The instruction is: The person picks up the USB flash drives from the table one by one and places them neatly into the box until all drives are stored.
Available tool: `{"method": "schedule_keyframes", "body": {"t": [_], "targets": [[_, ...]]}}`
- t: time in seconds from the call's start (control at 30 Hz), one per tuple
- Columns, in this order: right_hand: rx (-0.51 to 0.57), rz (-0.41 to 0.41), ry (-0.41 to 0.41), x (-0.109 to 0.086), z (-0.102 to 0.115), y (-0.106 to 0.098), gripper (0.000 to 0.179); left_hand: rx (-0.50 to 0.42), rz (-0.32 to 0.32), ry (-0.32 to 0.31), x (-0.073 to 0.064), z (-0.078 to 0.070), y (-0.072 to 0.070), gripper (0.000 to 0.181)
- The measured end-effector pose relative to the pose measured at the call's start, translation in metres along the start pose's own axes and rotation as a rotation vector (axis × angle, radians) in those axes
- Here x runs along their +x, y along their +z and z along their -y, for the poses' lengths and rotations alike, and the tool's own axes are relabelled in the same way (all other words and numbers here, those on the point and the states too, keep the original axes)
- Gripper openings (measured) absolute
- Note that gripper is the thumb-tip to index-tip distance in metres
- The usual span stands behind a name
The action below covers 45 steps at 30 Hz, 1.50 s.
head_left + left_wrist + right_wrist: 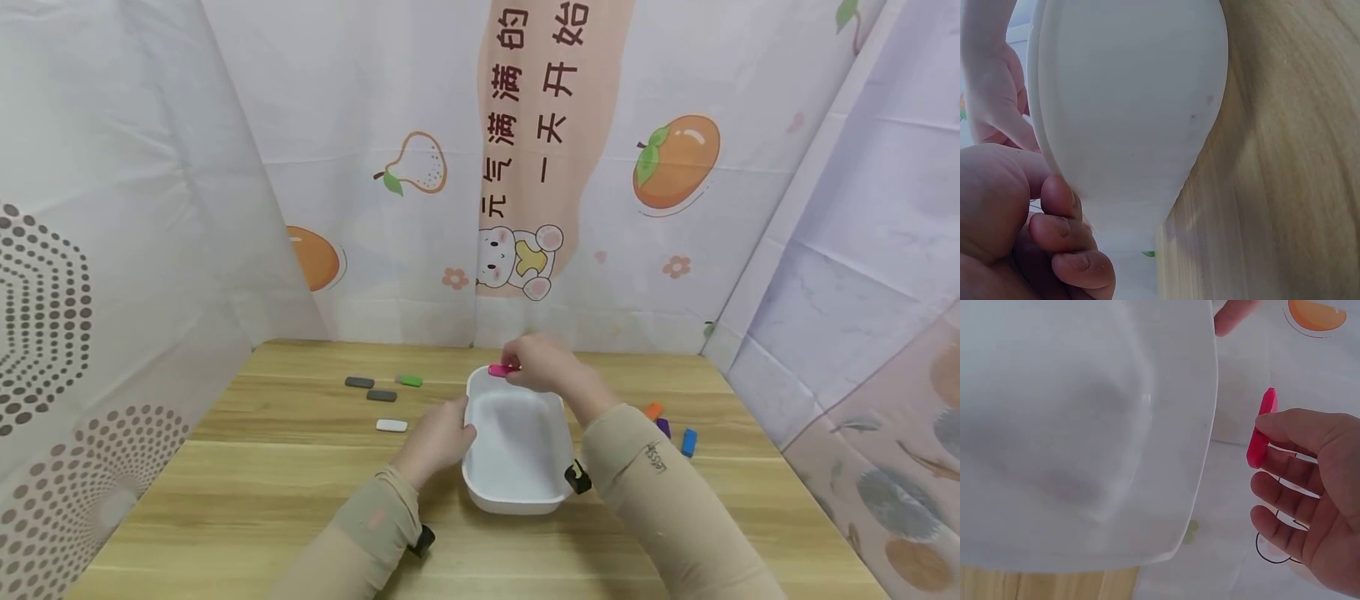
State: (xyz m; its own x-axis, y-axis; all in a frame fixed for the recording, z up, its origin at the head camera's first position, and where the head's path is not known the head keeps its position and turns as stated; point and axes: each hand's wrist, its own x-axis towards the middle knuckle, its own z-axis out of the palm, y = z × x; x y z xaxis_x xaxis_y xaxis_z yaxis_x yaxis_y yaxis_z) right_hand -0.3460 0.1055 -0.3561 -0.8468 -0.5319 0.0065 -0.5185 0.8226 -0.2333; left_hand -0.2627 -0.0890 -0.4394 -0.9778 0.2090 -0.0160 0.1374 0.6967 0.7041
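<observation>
A white plastic basin [517, 454] with a rounded rim stands in the middle of the wooden table. My left hand [438, 437] grips its left rim; in the left wrist view the fingers [1063, 234] curl against the outer wall. Above the far rim, my right hand [543, 364] pinches a small pink bar-shaped block [1262, 428] between thumb and index finger. The other fingers of that hand are loosely bent and touch nothing. The pink block is apart from the basin in the right wrist view. Inside the basin, the visible floor shows nothing lying on it.
Left of the basin lie two dark grey blocks [382, 396], a green block [410, 381] and a white block [392, 425]. To the right lie an orange block [654, 410], a purple block [663, 427] and a blue block [689, 442]. Printed curtains [360, 83] enclose the table.
</observation>
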Motion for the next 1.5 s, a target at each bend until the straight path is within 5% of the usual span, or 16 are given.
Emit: {"method": "schedule_keyframes", "body": {"t": [0.73,1.5], "targets": [[0.028,0.107,-0.008,0.020,0.008,0.019,0.005,0.037,-0.007,0.039,0.001,0.003,-0.002,0.045],[-0.091,0.197,-0.011,0.038,0.004,0.047,0.013,0.052,0.004,0.050,0.001,0.002,-0.004,0.046]]}}
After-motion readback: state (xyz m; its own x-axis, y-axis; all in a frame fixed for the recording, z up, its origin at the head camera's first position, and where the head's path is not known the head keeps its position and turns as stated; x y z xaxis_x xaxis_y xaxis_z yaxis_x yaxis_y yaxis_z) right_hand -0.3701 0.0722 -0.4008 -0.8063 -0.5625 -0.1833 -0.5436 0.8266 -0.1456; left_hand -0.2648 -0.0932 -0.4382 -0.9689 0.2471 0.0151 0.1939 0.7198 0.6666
